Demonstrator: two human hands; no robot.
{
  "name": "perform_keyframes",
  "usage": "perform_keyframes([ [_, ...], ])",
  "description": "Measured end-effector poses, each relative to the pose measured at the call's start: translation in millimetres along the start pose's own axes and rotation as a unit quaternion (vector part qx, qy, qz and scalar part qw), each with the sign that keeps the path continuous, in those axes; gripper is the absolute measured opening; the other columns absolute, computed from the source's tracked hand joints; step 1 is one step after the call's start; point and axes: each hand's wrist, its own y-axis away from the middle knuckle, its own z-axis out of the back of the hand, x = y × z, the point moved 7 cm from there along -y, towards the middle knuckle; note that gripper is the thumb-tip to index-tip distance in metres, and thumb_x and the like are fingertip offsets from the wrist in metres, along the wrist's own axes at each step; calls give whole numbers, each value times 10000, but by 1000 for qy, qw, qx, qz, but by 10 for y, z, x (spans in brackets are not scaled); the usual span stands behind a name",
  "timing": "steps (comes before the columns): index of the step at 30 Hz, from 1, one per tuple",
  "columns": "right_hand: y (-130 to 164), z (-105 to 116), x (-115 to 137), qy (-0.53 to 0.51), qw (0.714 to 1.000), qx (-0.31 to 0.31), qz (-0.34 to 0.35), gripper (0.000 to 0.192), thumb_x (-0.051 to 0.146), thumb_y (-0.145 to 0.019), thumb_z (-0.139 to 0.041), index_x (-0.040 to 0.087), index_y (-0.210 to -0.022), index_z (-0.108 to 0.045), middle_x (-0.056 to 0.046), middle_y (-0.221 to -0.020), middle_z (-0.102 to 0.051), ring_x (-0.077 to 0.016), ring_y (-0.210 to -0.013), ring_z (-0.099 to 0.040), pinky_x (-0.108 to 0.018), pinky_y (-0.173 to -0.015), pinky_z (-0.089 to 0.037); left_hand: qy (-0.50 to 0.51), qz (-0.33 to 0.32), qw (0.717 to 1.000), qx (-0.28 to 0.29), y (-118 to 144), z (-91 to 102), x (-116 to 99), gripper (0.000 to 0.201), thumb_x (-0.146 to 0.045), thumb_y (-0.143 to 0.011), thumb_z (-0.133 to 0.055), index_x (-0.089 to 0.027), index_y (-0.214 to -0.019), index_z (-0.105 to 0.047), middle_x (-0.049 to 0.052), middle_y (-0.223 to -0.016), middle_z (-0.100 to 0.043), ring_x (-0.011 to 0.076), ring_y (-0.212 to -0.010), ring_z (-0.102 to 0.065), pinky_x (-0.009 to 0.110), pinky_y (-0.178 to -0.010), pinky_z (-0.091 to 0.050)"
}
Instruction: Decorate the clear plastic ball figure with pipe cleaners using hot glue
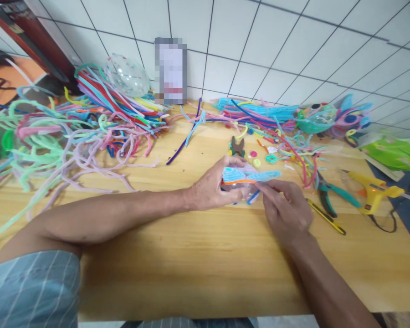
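Note:
My left hand is wrapped round a small pipe-cleaner craft, light blue on top with an orange strand along its side and dark blue bits below. Part of a clear, shiny body shows under the orange strand; my fingers hide much of it. My right hand is closed at the craft's right end, with its fingertips pinched at the end of the orange pipe cleaner. A light blue fuzzy piece sticks out to the right above those fingertips.
Loose pipe cleaners are heaped at left beside a clear ball. A phone-like panel leans on the tiled wall. A finished-looking fish craft, pliers, a yellow cutter and a yellow glue gun lie at right.

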Motion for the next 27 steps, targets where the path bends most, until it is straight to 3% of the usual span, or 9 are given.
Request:
perform_keyframes([
  [7,-19,3,26,1,1000,8,0,449,18,-917,-687,278,-1280,-728,-47,-1081,-792,-180,-944,-761,-284,-772,-588,-2,2,1000,15,6,48,-39,391,-333,-945,-661,-225,-1291,-514,126,-1348,-652,283,-1292,-642,449,-1080,-540],
  [17,38,-15,-69,-11,999,22,-32,469,-13,-896,-697,284,-1257,-735,-43,-1067,-781,-164,-924,-745,-277,-784,-593,40,20,999,5,8,60,4,355,-329,-956,-661,-221,-1267,-528,124,-1402,-614,262,-1284,-626,423,-1095,-508],
  [27,30,-34,-116,-101,991,61,-65,401,163,-990,-624,272,-1373,-664,-120,-1323,-705,-260,-1211,-713,-419,-990,-599,111,51,992,26,-25,37,63,431,-417,-947,-708,-233,-1287,-518,130,-1488,-578,309,-1396,-557,465,-1165,-458],
])
